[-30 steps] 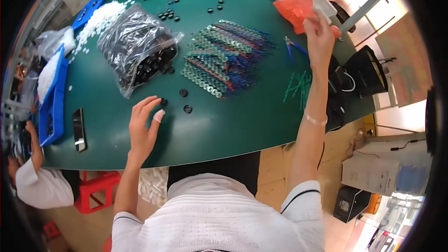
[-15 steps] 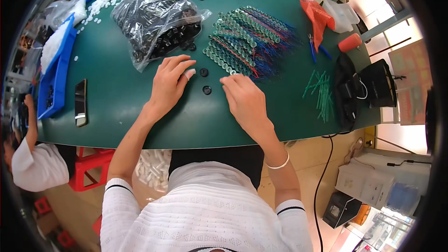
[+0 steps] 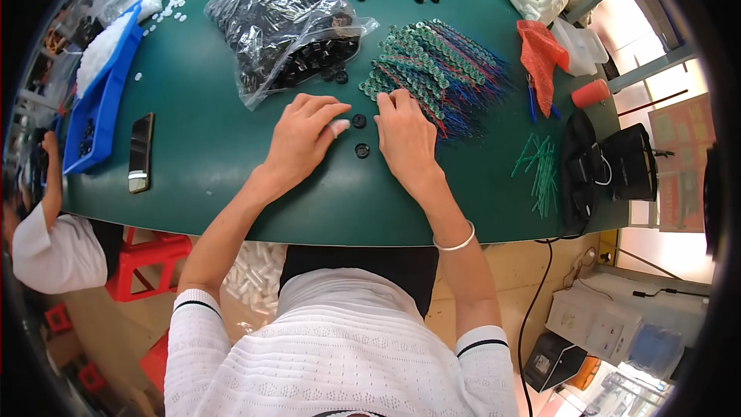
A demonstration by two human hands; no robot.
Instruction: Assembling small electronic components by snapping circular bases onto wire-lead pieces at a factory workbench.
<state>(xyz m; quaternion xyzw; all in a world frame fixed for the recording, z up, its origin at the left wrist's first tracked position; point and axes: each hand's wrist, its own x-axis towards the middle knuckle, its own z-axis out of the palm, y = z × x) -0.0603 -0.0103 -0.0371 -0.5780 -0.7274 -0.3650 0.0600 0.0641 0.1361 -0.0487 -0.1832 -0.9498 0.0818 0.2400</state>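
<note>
Two small black round parts lie on the green tabletop between my hands: an upper black disc [image 3: 359, 120] and a lower black disc [image 3: 362, 150] with a ringed face. My left hand [image 3: 302, 137] hovers just left of the upper disc, fingers bent, thumb and forefinger apart; a white wrap covers a fingertip. To the right, my right hand [image 3: 407, 137] has its fingers drawn together at the near-left edge of a pile of wired parts [image 3: 440, 66], with clear greenish round heads and blue and red wires. Whatever its fingertips hold is hidden.
Beyond my left hand sits a clear bag of black parts [image 3: 289, 27]. A phone [image 3: 140, 153] and blue trays [image 3: 100, 135] are at left. At right are green sticks [image 3: 543, 174], red mesh [image 3: 543, 58], an orange-red spool [image 3: 590, 93] and black bags [image 3: 627, 153]. A person sits far left.
My right hand has moved up and left toward the pile's near edge. My left hand stays beside the upper disc. The whole view has shifted slightly.
</note>
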